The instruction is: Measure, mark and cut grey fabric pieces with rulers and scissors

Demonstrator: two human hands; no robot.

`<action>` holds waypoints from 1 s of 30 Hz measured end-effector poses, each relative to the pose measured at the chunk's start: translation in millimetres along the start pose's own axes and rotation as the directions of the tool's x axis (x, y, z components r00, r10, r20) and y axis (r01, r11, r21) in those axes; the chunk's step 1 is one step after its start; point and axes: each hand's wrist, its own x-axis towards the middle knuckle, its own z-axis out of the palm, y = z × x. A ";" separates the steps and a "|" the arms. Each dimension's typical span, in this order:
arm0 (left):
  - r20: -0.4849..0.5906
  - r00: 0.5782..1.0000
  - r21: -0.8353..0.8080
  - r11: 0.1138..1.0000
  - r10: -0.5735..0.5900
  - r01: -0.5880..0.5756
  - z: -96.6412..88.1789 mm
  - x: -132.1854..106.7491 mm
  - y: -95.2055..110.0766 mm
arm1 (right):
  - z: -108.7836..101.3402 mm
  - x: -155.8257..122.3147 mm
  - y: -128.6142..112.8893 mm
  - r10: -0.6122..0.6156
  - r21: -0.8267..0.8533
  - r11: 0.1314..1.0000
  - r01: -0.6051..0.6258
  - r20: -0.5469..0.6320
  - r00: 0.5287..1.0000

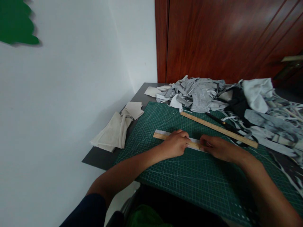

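A short wooden ruler (160, 136) lies on a narrow white strip (163, 132), possibly fabric, on the green cutting mat (175, 176). My left hand (177, 143) is closed over the ruler's middle, its fingers bent and pressing down. At the right end of the ruler is my right hand (214, 146), fingers curled together in a pinch. What it pinches, if anything, is hidden. Beyond my hands, a longer wooden ruler (220, 130) lies slantwise on the mat, with black-handled scissors (228, 126) partly behind it.
Grey and white fabric scraps (199, 93) are heaped along the back and right of the table. Folded cream cloth pieces (113, 130) lie at the left edge (99, 159). A white wall (82, 63) borders the left, and a brown wooden door (220, 41) stands behind.
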 end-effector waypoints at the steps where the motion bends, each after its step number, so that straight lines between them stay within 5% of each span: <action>1: -0.006 1.000 0.044 0.999 -0.013 0.013 -1.6 -1.4 2.2 | 0.2 0.4 0.6 -0.002 0.001 1.000 0.002 0.003 1.000; 5: -0.023 0.996 0.145 0.986 -0.082 0.084 -3.1 -4.6 7.9 | 1.0 0.8 0.8 0.000 0.005 1.000 0.000 0.023 1.000; 30: -0.075 0.988 -0.019 0.991 -0.131 0.130 4.7 -1.2 -0.4 | -0.8 -0.4 -6.5 -0.065 0.034 0.997 0.064 0.020 0.998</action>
